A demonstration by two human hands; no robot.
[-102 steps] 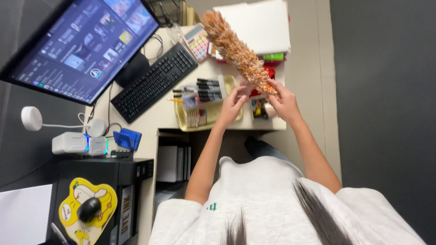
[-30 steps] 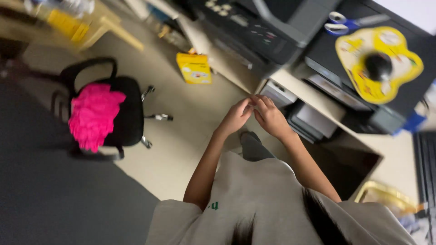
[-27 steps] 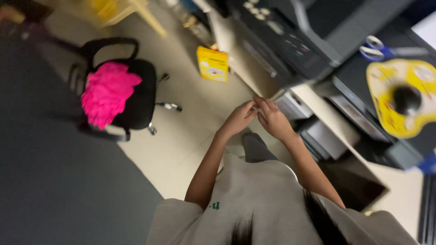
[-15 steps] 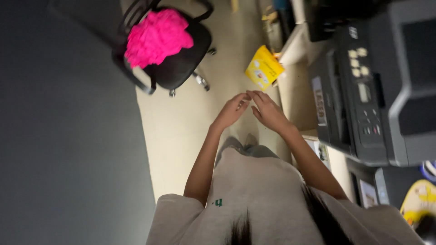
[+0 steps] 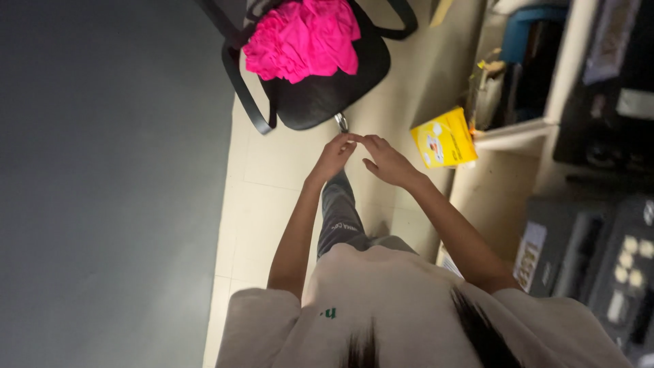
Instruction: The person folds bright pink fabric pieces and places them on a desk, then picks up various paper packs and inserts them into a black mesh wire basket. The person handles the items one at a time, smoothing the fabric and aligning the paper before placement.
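Both hands, left hand (image 5: 334, 158) and right hand (image 5: 385, 161), are meeting fingertip to fingertip above the floor (image 5: 272, 177), near a black chair (image 5: 320, 95) carrying pink cloth (image 5: 303, 37).

Both hands (image 5: 361, 157) forward, fingers (image 5: 351, 140) touching

From the worktop to the floor beside the chair

The feathery brown duster that both hands held up over the worktop was gone from them; the left hand (image 5: 334, 155) and right hand (image 5: 385, 160) came together, fingertips touching, above the floor. The view swung off the monitor and keyboard toward the black chair (image 5: 320, 88) with its pink cloth (image 5: 303, 37) and the yellow box (image 5: 444, 138).
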